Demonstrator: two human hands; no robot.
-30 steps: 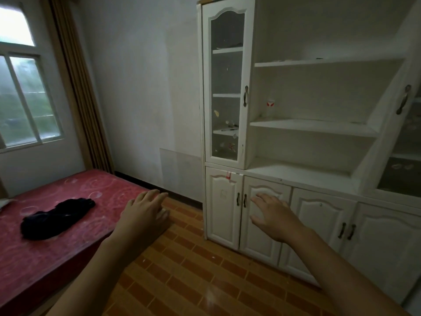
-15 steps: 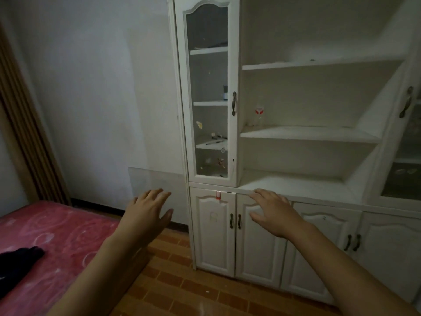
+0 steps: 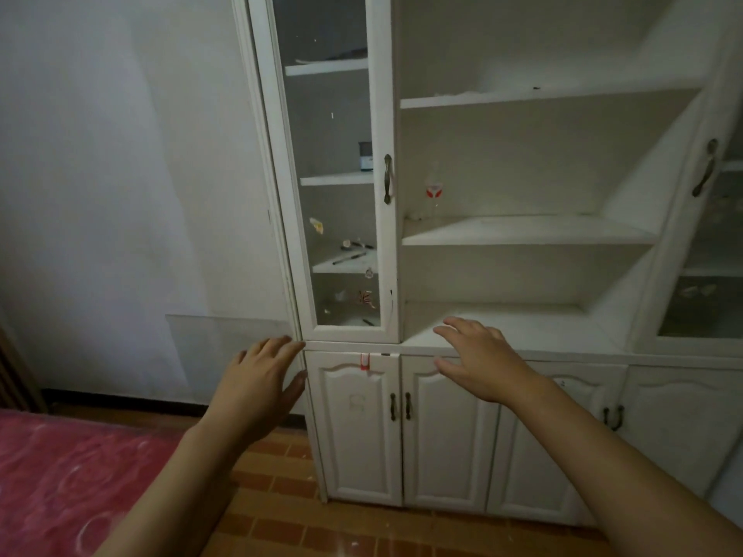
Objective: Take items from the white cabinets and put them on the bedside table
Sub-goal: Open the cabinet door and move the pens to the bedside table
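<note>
A tall white cabinet (image 3: 522,231) fills the right of the view. Its left glass door (image 3: 333,219) is closed, with a metal handle (image 3: 387,178). Behind the glass sit a small dark-topped box (image 3: 365,156), pens (image 3: 349,257) and small trinkets (image 3: 365,298). A small glass with a red mark (image 3: 433,191) stands on the open middle shelf. My left hand (image 3: 261,385) is held out flat, empty, beside the cabinet's left edge. My right hand (image 3: 482,357) is spread open, empty, in front of the lowest open shelf. The bedside table is out of view.
Closed lower doors (image 3: 402,432) with dark handles run along the base. A second glass door (image 3: 703,251) stands at the far right. A red patterned mattress (image 3: 60,488) lies at lower left. A pale panel (image 3: 225,351) leans on the wall. The floor is orange brick tile (image 3: 329,536).
The view has swung right and closer to the cabinet; the window and black cloth on the bed have left the view. Both hands have risen toward the cabinet, still open.
</note>
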